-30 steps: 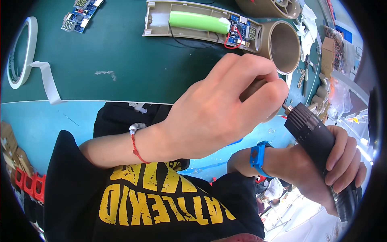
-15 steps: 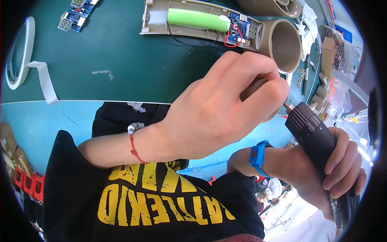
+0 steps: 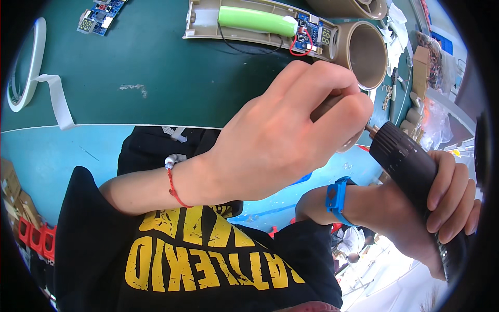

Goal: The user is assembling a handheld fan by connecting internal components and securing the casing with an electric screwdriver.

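The left hand is on the near side of the tan housing, below its right end, with thumb and fingers curled together in a pinch; what they grip is hidden, so I cannot tell. Farther to the near right of the housing, the right hand is wrapped around a black power screwdriver, whose bit points up and left at the left fingertips (whether it touches them is unclear). The edge of the green surface runs along the near side of the housing, and the left hand overlaps that edge; room spreads leftward from there to a white tape roll left of the housing, its loose strip trailing over the edge. The housing itself, open side up, holds a green cell and, right of that, a blue circuit board with red and black wires. A round tan tube adjoins the housing's right end, mouth open, the left hand crowding its near side. Left of the housing lie more blue boards; to its right are crumpled white paper and a cardboard box.
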Demonstrator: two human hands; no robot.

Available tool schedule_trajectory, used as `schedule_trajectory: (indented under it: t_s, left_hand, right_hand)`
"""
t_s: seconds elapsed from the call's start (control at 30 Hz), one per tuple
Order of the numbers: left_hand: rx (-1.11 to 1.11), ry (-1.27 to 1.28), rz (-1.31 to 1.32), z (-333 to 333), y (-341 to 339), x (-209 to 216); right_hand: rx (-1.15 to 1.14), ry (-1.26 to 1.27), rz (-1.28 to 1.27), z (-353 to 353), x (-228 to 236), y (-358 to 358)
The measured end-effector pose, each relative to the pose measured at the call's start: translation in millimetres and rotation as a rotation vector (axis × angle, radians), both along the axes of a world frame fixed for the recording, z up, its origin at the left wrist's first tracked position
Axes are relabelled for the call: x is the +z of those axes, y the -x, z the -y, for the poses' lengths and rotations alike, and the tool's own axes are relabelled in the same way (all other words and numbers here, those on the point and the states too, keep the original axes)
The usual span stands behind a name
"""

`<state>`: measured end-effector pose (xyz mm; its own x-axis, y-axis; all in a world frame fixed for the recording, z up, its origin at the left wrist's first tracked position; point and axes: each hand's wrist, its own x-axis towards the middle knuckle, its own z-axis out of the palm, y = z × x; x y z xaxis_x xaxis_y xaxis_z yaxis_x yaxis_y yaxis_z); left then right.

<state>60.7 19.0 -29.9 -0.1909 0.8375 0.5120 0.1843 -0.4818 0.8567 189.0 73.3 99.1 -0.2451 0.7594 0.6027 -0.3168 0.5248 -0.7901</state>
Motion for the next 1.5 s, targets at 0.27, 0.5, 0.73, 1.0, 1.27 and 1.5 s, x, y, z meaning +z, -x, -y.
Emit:
schedule_trajectory:
  t_s: [0.27, 0.5, 0.73, 1.0, 1.27, 1.5]
  left_hand:
    - [0.038, -0.063, -0.019, -7.4, 1.8, -4.6]
    - [0.053, -0.077, -0.003, -8.6, -0.3, -7.3]
    - [0.063, -0.086, -0.005, -8.3, -2.6, -4.8]
    - [0.056, -0.075, -0.015, -8.5, 0.4, -6.7]
    - [0.058, -0.077, -0.053, -8.9, 0.5, -5.6]
    - [0.007, -0.059, -0.053, -5.8, 3.9, -3.4]
  right_hand:
    - [-0.047, -0.027, -0.031, 6.0, -4.7, 5.9]
    - [-0.09, -0.05, -0.068, 2.4, -7.3, 1.7]
    - [-0.135, -0.083, -0.103, 1.8, -2.1, -9.8]
    - [-0.178, -0.105, -0.14, 3.4, -6.8, -7.1]
    - [-0.092, -0.059, -0.176, 9.6, 0.0, -16.5]
    - [-0.099, -0.004, -0.135, 3.2, -7.7, -7.2]
